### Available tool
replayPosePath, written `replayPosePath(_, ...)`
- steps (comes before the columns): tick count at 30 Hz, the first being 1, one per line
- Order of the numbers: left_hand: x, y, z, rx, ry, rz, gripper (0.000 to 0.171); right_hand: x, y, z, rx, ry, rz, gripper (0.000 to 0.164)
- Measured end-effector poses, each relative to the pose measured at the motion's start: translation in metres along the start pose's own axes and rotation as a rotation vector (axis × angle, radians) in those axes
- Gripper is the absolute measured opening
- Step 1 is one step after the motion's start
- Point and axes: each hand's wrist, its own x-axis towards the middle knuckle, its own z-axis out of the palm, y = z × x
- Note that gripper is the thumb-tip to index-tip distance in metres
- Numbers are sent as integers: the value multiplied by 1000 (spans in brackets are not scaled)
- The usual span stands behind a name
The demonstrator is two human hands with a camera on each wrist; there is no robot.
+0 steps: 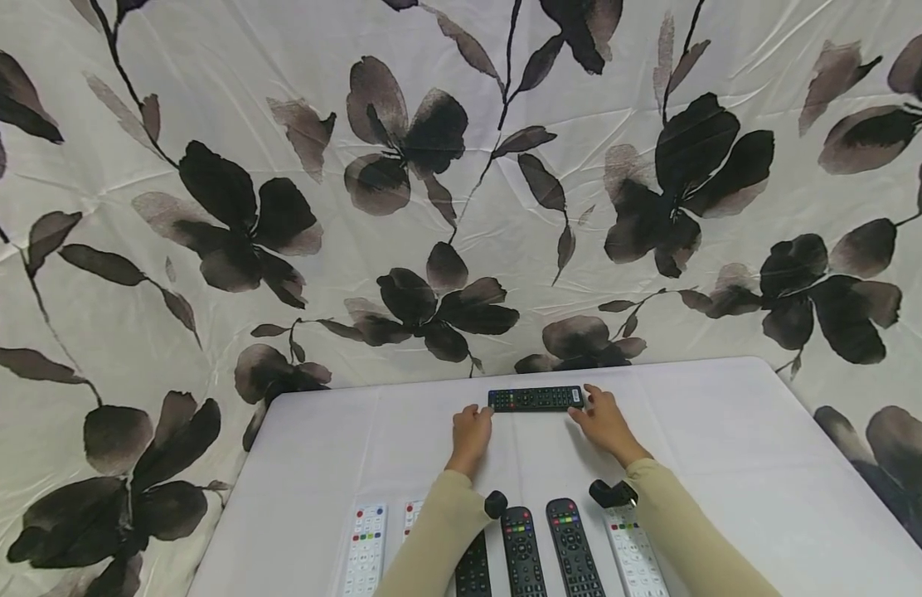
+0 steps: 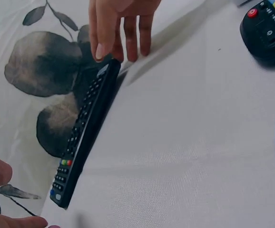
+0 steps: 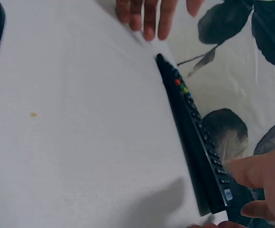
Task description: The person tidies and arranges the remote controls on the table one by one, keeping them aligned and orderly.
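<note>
A black remote control point(image 1: 534, 400) lies crosswise near the far edge of the white table. At its left end is my left hand point(image 1: 472, 435), its fingers just off the remote. My right hand point(image 1: 606, 427) is at the other end, thumb and forefinger spread around the corner; whether they touch it I cannot tell. In the left wrist view the right hand point(image 2: 125, 26) shows straight fingers beside the end of the remote point(image 2: 87, 133). The right wrist view shows the left hand's straight fingers point(image 3: 149, 19) beyond the remote point(image 3: 194, 137).
Along the near side lies a row of remotes: a white one point(image 1: 366, 547) at left, several black ones such as this point(image 1: 522, 551), and a white one point(image 1: 636, 555) at right. My sleeves partly cover some. A floral cloth point(image 1: 431, 207) hangs behind the table point(image 1: 715, 464).
</note>
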Motion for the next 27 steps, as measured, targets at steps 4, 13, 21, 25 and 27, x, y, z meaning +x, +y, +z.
replayPosePath(4,5,4,2,-13,-17,-33,60,10,-1,3,4,3,8,62)
replayPosePath(13,7,11,8,-1,-48,-63,67,23,-1,10,-28,22,-8,55)
replayPosePath(21,11,10,9,-32,-76,-78,62,21,-2,9,28,59,-6,47)
replayPosePath(25,12,7,10,-100,-87,-92,56,17,-2,7,85,76,49,41)
replayPosePath(27,12,5,10,-165,-96,-95,56,13,-2,5,126,82,85,38)
